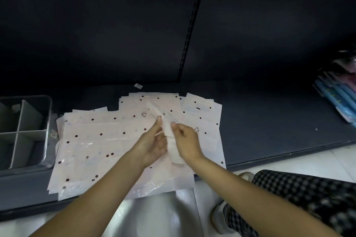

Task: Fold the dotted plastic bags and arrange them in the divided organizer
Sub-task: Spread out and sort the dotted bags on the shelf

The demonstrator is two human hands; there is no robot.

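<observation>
A spread pile of pale pink dotted plastic bags [100, 140] lies flat on a dark shelf. Above the pile, both hands hold one bag folded into a long narrow strip [169, 131]. My left hand [154, 144] grips the strip from the left with the thumb up. From the right, my right hand [186, 140] pinches it. The strip's far end trails up over the pile; its near end hangs below my right wrist. The grey divided organizer [46, 121] stands at the left, beside the pile; no bags show in its compartments.
The dark shelf [269, 121] runs to the right, with blue and pink packaged goods [339, 94] at its far right end. A small white label [138, 86] lies behind the pile. My checked trouser leg and shoe [289, 198] are on the pale floor at the lower right.
</observation>
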